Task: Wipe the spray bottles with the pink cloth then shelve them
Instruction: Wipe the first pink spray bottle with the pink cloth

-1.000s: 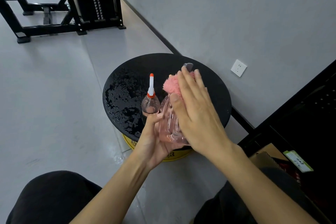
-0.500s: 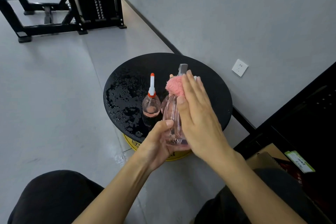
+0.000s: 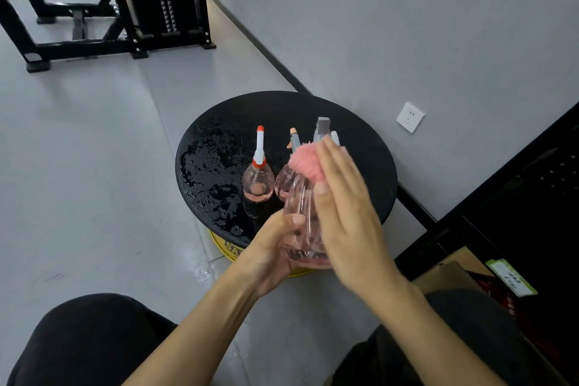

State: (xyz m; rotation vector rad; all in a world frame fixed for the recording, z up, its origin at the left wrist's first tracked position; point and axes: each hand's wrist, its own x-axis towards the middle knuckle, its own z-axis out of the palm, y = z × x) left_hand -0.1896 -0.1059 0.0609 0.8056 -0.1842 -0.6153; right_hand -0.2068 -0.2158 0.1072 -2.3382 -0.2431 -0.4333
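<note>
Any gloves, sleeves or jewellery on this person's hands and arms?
No. The left hand and right hand are ungloved, with no rings showing. Both forearms are bare up to the frame edge: no sleeves, watch or bands in view.

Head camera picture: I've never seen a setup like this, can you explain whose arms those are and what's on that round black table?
No machine here. The single picture comes from a camera worn on a person's head, looking forward and down, so both arms are the wearer's own. The left hand grips the base of a clear pinkish spray bottle. The right hand, fingers straight, presses a fluffy pink cloth against its upper part. Below is the round black table, wet with droplets on its left side. Two more bottles stand on it: a small bottle with a white and orange nozzle, and a second bottle partly hidden behind the held one. A dark shelf unit is at the right.
</note>
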